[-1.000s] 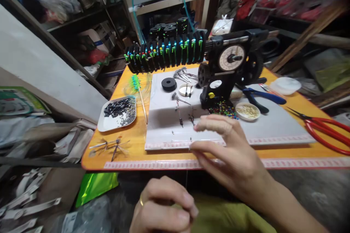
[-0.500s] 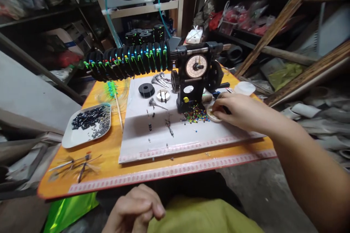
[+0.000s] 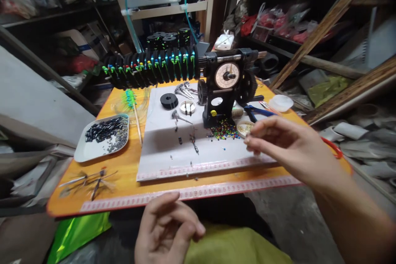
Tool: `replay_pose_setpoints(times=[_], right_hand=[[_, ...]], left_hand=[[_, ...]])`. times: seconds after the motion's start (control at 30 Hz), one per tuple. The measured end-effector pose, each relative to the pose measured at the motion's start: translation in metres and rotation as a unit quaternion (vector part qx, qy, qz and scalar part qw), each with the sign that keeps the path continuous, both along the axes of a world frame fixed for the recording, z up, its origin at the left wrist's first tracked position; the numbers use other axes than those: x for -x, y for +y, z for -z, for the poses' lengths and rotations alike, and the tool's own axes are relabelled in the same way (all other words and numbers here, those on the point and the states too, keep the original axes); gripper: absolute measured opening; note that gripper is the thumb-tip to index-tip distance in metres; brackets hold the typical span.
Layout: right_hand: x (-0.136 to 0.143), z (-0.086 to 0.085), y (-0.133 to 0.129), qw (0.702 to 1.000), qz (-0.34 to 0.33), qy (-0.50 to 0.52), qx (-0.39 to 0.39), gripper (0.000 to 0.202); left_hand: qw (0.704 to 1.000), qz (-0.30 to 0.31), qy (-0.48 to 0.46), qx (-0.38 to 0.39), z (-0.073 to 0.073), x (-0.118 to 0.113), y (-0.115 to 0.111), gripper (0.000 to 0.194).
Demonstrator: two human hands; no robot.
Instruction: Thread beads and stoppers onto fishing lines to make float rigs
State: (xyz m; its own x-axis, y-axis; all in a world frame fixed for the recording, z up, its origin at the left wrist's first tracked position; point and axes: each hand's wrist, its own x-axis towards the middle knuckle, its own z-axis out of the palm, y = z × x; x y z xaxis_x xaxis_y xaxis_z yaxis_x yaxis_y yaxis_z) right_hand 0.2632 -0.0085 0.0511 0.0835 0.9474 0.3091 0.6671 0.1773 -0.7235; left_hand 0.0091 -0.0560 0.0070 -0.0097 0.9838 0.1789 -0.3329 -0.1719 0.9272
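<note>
Just in front of a small round dish (image 3: 245,128) of tiny gold-coloured pieces, my right hand (image 3: 286,148) is raised over the white board. Its thumb and forefinger pinch a tiny gold-coloured piece, whose exact shape is too small to tell. My left hand (image 3: 168,229) is above my lap at the table's front edge, palm partly up. Its fingers are loosely curled, the thumb stands apart, and nothing shows in it. Left of the dish lies a pile of many-coloured beads (image 3: 227,130), at the foot of a black winding machine (image 3: 219,99) with a dial.
A row of black spools (image 3: 151,68) with green ties extends left from the machine. A white tray (image 3: 81,154) of black and grey parts sits on the orange table (image 3: 123,177). Blue-handled pliers (image 3: 260,110), a black disc (image 3: 168,101) and small metal fittings (image 3: 194,145) lie about.
My right hand has drawn back from the round dish toward me, now pinching a tiny piece. My left hand has risen and moved right, its fingers opening. The view has shifted slightly.
</note>
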Motion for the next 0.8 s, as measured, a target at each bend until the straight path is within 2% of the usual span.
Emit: replay_pose_setpoints(times=[0.1,0.2,0.27,0.4,0.6,0.8], right_hand=[[0.030,0.007,-0.022,0.969,-0.019,0.231,0.086,0.027],[0.057,0.011,-0.037,0.938,-0.057,0.316,0.130,0.023],[0.071,0.012,-0.044,0.935,-0.083,0.321,0.126,0.017],[0.088,0.012,-0.051,0.953,-0.107,0.268,0.093,0.007],[0.092,0.010,-0.052,0.969,-0.132,0.195,0.077,0.008],[0.092,0.003,-0.048,0.969,-0.151,0.166,0.105,0.002]], left_hand=[[0.998,0.017,-0.041,0.037,-0.008,-0.014,-0.004,0.034],[0.993,0.050,-0.072,0.082,-0.010,-0.018,-0.004,0.038],[0.987,0.076,-0.085,0.114,-0.009,-0.016,-0.003,0.042],[0.975,0.118,-0.101,0.158,-0.008,-0.009,-0.002,0.048],[0.972,0.128,-0.103,0.169,-0.010,-0.001,-0.005,0.050],[0.972,0.127,-0.085,0.180,-0.014,0.004,-0.007,0.053]])
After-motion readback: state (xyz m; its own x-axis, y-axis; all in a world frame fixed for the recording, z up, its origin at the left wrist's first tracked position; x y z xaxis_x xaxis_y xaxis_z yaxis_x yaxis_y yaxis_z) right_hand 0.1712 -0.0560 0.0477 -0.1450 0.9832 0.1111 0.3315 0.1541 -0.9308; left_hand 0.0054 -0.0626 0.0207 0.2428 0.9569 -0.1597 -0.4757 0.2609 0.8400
